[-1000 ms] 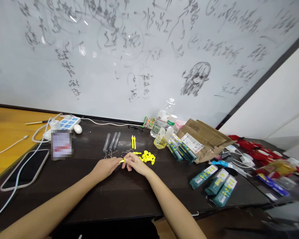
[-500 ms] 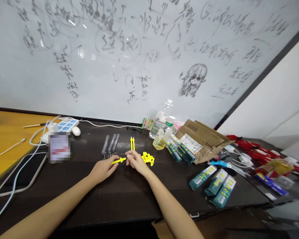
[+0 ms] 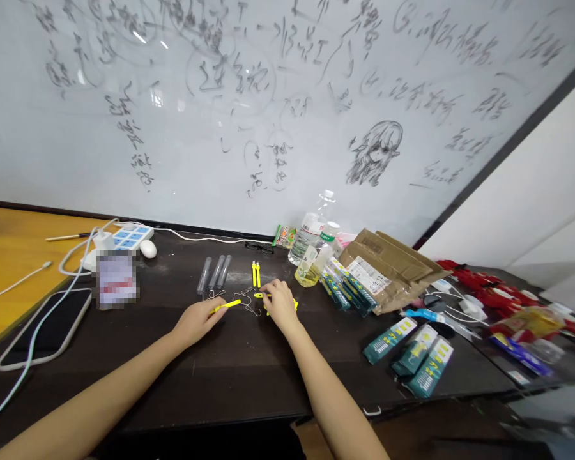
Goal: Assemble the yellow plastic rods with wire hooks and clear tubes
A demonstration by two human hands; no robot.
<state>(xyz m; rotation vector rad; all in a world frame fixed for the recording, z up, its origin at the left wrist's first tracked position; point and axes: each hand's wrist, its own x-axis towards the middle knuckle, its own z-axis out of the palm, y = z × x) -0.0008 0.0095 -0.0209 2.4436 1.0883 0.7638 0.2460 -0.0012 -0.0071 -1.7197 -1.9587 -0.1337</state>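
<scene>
My left hand [image 3: 197, 321] is closed round a slim yellow plastic stick [image 3: 232, 304], whose free end points right. Beside that end, thin bent wire hooks [image 3: 250, 301] show against the dark desk; whether one is joined to the stick I cannot tell. To the right, my right hand [image 3: 278, 303] is lowered over a small heap of yellow plastic pieces [image 3: 295, 305], partly covering them. A small yellow plastic piece [image 3: 258, 295] shows at its pinched thumb and fingertips. Two more yellow sticks [image 3: 255, 275] lie side by side beyond the hands, and clear tubes [image 3: 214, 273] lie to their left.
Green packets [image 3: 387, 340] lie on the right, near a cardboard parcel [image 3: 378, 265]. Bottles [image 3: 311, 233] stand at the back by the whiteboard [image 3: 196, 160]. On the left are a phone [image 3: 45, 332], a power strip [image 3: 133, 237] and white cables.
My right hand has left the tip of the yellow stick and moved right onto the heap of yellow pieces. The wire hooks between the hands are now exposed. My left hand keeps the stick.
</scene>
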